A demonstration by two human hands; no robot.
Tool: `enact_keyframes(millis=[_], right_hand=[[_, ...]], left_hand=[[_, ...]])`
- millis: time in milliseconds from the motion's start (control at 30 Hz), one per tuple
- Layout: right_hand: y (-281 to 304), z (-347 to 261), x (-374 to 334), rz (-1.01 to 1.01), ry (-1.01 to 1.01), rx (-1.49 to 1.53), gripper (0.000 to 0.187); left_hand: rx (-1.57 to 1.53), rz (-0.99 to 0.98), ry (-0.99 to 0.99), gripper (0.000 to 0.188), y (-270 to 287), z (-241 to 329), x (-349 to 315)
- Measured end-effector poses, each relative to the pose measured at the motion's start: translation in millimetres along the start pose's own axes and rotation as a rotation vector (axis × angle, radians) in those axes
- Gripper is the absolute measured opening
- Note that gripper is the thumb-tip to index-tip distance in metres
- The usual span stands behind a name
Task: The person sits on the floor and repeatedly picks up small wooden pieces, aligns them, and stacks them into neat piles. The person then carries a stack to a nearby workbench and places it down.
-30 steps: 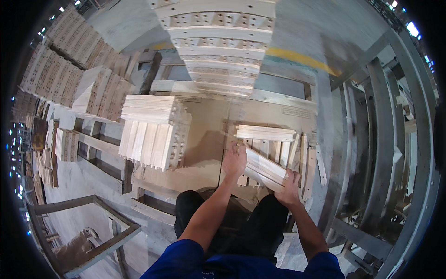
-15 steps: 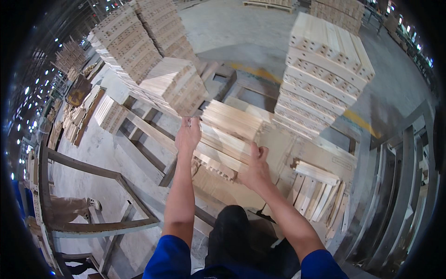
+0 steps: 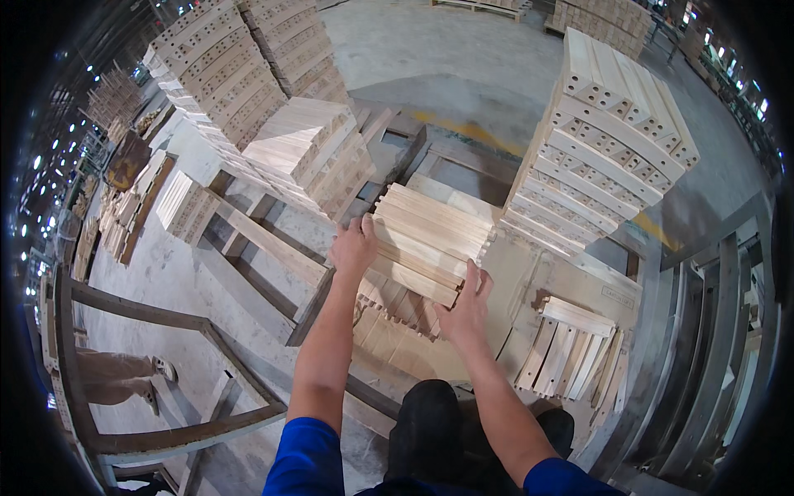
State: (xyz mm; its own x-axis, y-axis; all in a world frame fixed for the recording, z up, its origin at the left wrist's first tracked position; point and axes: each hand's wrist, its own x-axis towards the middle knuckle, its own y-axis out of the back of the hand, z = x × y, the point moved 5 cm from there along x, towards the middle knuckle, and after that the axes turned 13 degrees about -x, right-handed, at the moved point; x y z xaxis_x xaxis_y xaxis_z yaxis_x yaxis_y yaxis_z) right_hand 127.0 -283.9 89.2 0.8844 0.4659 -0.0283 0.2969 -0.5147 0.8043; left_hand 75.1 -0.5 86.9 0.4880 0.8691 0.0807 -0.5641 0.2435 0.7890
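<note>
A layer of pale wooden slats (image 3: 430,236) lies side by side on a low stack in front of me. My left hand (image 3: 353,245) is closed over the left ends of the nearest slats. At their right ends my right hand (image 3: 465,312) grips with bent fingers and raised thumb. Beneath, a crosswise layer of slats (image 3: 397,307) sticks out on the near side, its notched or drilled ends toward me. Cardboard (image 3: 397,347) lies under the stack. The undersides of the held slats are hidden.
A tall stack of drilled wooden blocks (image 3: 612,140) rises at the right, with more stacks (image 3: 223,83) at the far left. Loose slats (image 3: 566,347) lie at the right on cardboard. Metal frames (image 3: 157,306) stand at both sides. Another person's legs (image 3: 116,376) show at left.
Both hands have brought the near slats against the far ones, closing the gap between them. My view has shifted slightly, so the surrounding stacks appear displaced.
</note>
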Motion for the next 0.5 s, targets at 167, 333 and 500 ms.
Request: enact_keyframes(millis=[167,333,500], right_hand=[[-17.7,10.7,-23.4,0.102,-0.155,0.135,0.123],[-50.2,14.4,-9.8,0.166,-0.121,0.251,0.127],[-57.8,22.4,-5.0,0.204,-0.103,0.602,0.117]], left_hand=[[-0.283,-0.008,-0.113,0.050,8.5,-20.3,4.3],[-0.619,-0.062,-0.136,0.052,-11.8,-22.5,11.3],[-1.129,-0.494,0.095,0.057,-19.5,-42.6,30.9]])
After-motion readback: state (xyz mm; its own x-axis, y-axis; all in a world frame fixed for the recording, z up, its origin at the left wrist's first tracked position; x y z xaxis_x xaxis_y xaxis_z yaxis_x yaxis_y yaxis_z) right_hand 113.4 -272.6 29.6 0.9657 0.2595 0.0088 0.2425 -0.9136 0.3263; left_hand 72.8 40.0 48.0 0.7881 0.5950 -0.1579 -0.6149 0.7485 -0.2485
